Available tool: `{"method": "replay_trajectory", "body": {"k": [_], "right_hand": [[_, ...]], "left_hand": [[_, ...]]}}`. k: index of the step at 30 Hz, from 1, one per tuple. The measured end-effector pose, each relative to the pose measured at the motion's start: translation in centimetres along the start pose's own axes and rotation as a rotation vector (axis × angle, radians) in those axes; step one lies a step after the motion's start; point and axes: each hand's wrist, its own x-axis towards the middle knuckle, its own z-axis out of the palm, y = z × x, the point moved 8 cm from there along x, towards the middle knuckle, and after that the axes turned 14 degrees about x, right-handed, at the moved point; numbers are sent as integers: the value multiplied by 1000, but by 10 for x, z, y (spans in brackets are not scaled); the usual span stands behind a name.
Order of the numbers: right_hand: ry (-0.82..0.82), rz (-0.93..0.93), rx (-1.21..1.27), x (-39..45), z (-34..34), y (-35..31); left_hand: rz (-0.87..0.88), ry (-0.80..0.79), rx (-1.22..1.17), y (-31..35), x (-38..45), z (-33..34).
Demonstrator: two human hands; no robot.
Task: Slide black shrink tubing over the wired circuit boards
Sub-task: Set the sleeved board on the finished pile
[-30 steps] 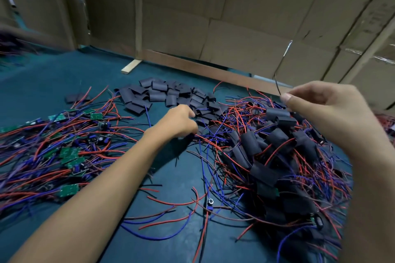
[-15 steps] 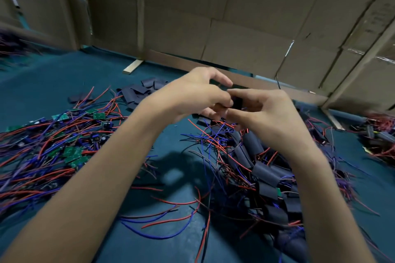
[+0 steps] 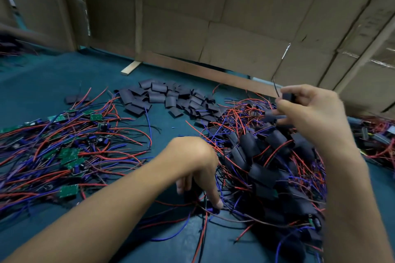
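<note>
shrink tubing (image 3: 287, 97) pinched in right hand (image 3: 314, 111); left hand (image 3: 192, 164) touches wires (image 3: 213, 209).

black tubing (image 3: 158, 94), green boards (image 3: 68, 190), teal table (image 3: 53, 79)

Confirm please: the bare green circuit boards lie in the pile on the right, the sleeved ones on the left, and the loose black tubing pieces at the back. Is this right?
Not quite: the sides are swapped. In the head view the bare green circuit boards lie on the left and the sleeved ones on the right. The loose black tubing pieces are indeed at the back.
</note>
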Motion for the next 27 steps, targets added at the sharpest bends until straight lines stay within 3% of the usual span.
{"method": "replay_trajectory", "body": {"k": [6,11,15,22,27], "right_hand": [[27,2,22,-2,-2,-1],[22,1,22,3,-4,1],[-45,-40,67,3,-1,-2],[-336,-44,229,-6,36,-14],[-561,-3,165,-21,69,-10]], "left_hand": [[54,-55,-23,4,4,2],[71,2,-129,-19,-20,-20],[173,254,-447,-45,-55,-56],[461,880,-1026,-93,-130,-113],[514,997,-1478,-116,-124,-118]]}}
